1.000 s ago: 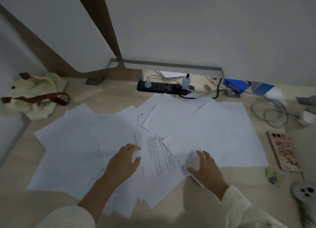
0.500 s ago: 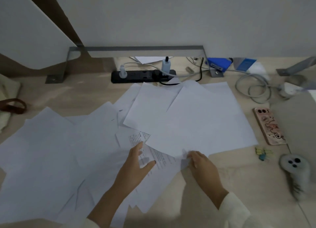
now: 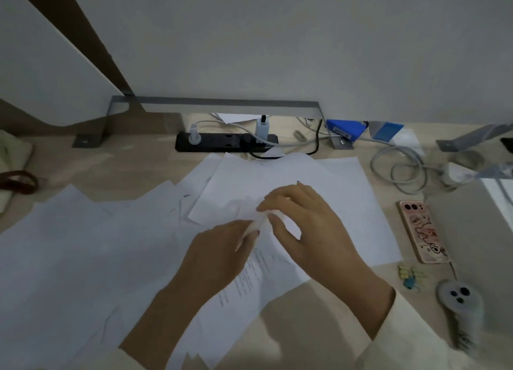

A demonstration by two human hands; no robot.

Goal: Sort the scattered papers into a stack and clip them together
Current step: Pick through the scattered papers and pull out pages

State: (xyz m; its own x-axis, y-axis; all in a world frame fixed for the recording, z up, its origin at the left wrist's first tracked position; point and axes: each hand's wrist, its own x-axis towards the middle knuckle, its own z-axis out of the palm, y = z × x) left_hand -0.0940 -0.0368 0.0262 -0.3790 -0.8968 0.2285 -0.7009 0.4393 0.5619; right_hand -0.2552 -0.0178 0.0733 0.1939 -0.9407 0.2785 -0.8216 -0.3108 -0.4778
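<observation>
Both hands have left their separate spots, where a second ago they lay flat and apart on the scattered papers. They now meet above the middle of the spread. The right hand (image 3: 308, 225), which half a second ago pinched the near corner of a blank sheet (image 3: 347, 203) low at the desk, has carried that corner up and away from the person. The left hand (image 3: 219, 247) has left the printed page (image 3: 249, 281) and now grips the same raised, curled corner.

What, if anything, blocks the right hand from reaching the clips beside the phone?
Probably yes: only paper and bare desk lie between the right hand and the clips. It pinches a sheet, which it would release first.
</observation>
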